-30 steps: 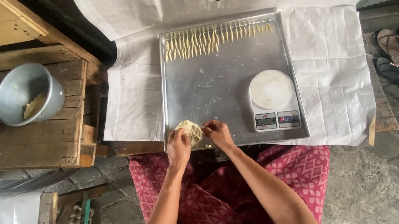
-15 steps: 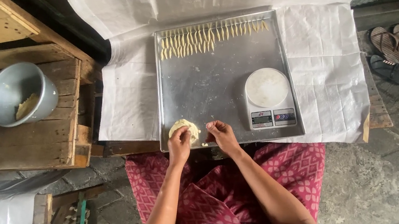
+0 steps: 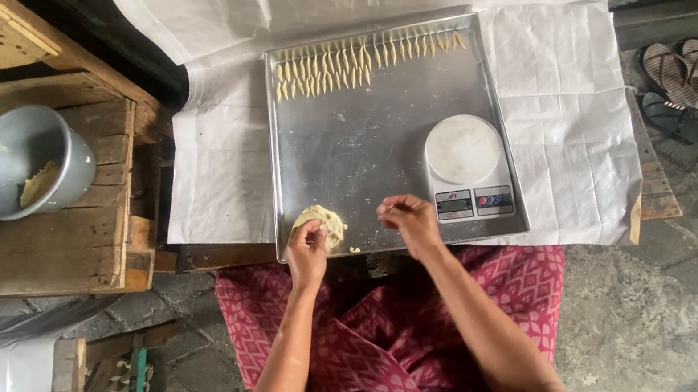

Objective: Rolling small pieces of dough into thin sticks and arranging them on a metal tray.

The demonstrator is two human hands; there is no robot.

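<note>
Pale yellow dough lump at near edge of steel tray, left hand gripping it from the near side; right hand just beside, fingertips pinched narrow, apparently on a small bit too small to confirm. Looks like pinch-off-and-shape step, with row of finished pieces along far edge and kitchen scale at right. Next move likely calls for rolling the bit thin, then placing in line with the row
</note>
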